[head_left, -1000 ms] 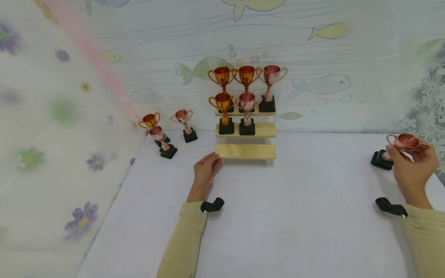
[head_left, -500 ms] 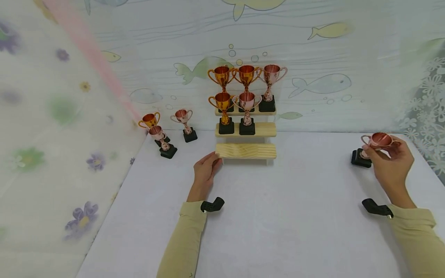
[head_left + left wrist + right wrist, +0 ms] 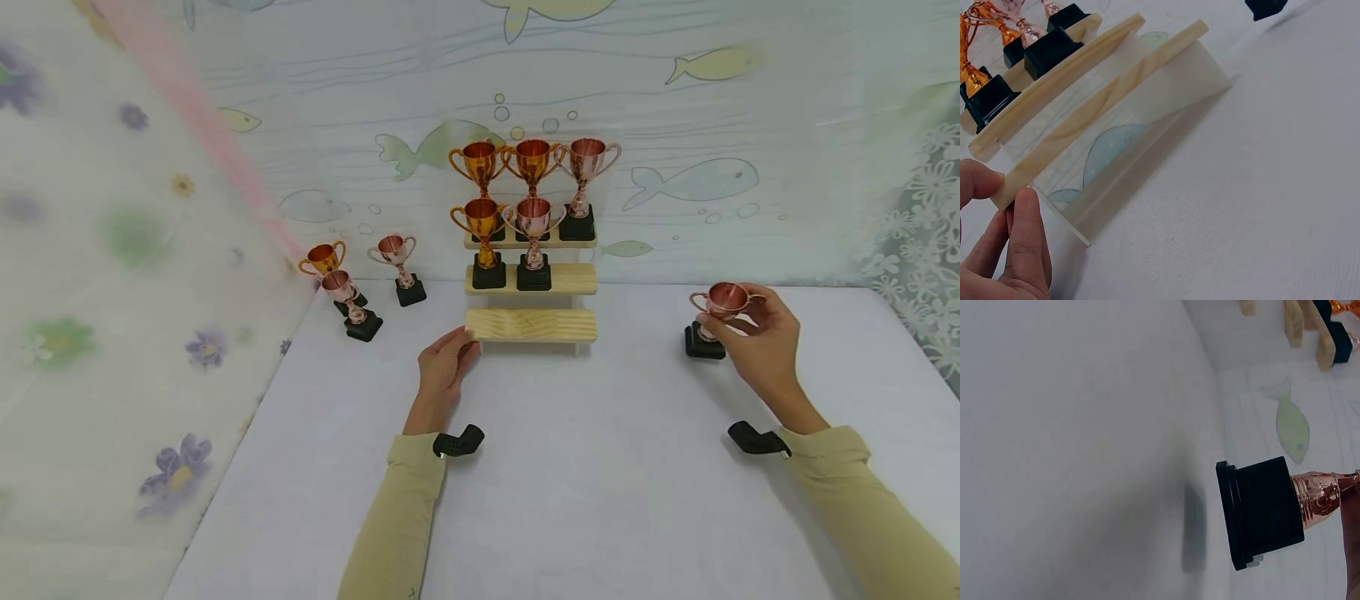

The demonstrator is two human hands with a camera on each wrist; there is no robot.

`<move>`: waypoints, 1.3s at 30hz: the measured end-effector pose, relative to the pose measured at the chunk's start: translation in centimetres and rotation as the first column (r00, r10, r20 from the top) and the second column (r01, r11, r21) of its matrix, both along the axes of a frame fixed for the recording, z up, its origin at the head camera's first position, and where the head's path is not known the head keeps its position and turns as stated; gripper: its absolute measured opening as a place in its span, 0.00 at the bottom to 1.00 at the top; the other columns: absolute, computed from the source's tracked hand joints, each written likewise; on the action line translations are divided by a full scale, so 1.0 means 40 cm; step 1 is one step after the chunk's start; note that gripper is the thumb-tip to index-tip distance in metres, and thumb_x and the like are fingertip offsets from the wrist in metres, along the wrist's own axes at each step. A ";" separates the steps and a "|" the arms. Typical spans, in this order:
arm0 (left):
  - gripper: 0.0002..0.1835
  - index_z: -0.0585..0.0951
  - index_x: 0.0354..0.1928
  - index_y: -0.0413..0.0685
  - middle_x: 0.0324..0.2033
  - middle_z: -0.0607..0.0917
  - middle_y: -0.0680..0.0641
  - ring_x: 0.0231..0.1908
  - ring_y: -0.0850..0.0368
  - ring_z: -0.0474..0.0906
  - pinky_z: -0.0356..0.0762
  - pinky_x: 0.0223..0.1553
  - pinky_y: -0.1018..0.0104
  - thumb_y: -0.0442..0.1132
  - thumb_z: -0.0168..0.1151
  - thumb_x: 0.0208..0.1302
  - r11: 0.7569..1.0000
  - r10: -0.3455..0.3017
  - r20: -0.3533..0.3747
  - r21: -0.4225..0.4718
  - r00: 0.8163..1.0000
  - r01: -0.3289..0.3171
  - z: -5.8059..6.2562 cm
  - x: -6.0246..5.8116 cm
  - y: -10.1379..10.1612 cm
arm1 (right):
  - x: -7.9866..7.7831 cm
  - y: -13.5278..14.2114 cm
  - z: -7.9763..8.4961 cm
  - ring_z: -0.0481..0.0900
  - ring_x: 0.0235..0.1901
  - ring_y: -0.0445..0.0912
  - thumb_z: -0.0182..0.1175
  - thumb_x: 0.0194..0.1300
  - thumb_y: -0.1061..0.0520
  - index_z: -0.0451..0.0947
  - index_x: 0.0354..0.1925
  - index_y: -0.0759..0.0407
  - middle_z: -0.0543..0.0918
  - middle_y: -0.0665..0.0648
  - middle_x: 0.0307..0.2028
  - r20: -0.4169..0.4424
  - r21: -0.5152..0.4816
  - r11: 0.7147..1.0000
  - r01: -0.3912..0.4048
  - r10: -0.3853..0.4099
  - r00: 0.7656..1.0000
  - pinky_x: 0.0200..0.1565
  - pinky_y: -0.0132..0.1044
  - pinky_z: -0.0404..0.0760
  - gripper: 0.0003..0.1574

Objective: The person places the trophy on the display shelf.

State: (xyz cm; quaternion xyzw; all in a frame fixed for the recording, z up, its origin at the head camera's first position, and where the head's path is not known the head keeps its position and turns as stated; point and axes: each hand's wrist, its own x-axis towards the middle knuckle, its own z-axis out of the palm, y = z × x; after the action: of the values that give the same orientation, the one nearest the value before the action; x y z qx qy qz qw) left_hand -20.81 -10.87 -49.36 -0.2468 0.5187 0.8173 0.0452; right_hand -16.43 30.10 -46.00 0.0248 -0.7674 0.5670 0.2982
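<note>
1. Head view: R hand pinches a rose-gold trophy near where cup meets stem; trophy approx. upright, well to the R of the stepped rack. L hand is at the L end of the btm shelf.
2. Head view, rack: three trophies on top shelf, two on mid shelf, where wood shows at its R end. Over on the L side of the desk: a gold trophy partly behind a front pink trophy, plus a back pink trophy near them.
3. L wrist view: L hand pinches btm shelf's end, thumb above, fingers below. Black base at top R edge, prob. the held trophy's.
4. R wrist view: held trophy's black base sits apart from its shadow, so I'd say it's off the desk. Only a strip of R hand shows; can't tell its grip from here.
5. Step, judging by all three: mid-transfer of one trophy w/ rack braced. Next move calls for a firm pinch, level base, handles kept clear of neighbours if it's going on a shelf, & L hand holding the rack steady.
</note>
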 end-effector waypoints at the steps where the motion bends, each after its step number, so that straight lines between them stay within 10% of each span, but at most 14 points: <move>1: 0.19 0.80 0.59 0.39 0.53 0.83 0.40 0.47 0.56 0.84 0.85 0.50 0.70 0.34 0.66 0.68 1.000 -0.002 0.003 0.000 1.000 0.002 -0.001 0.000 -0.001 | -0.003 -0.017 0.009 0.81 0.44 0.31 0.70 0.49 0.81 0.76 0.56 0.72 0.81 0.40 0.46 -0.009 0.028 0.999 -0.016 0.017 1.000 0.43 0.17 0.82 0.34; 17: 0.19 0.80 0.60 0.39 0.52 0.83 0.40 0.46 0.56 0.84 0.86 0.50 0.70 0.33 0.66 0.68 1.000 0.007 0.004 0.006 1.000 -0.007 0.003 0.001 -0.006 | -0.074 -0.256 0.194 0.82 0.44 0.31 0.71 0.51 0.78 0.73 0.54 0.78 0.80 0.37 0.46 -0.146 0.078 0.978 -0.193 0.203 0.968 0.44 0.20 0.83 0.32; 39: 0.18 0.82 0.57 0.37 0.48 0.85 0.41 0.42 0.57 0.85 0.87 0.47 0.70 0.32 0.68 0.66 1.000 0.012 -0.009 0.021 1.000 -0.011 -0.002 0.000 -0.002 | -0.213 -0.354 0.235 0.84 0.36 0.34 0.73 0.53 0.75 0.75 0.54 0.74 0.80 0.43 0.43 -0.114 -0.056 0.945 -0.322 0.314 0.942 0.40 0.24 0.86 0.30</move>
State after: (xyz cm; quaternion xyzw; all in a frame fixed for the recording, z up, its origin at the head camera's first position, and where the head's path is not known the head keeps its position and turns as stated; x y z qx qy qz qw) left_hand -20.83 -10.94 -49.43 -0.2456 0.5090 0.8240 0.0407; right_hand -24.97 15.93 -36.62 0.1667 -0.7153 0.6337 0.2428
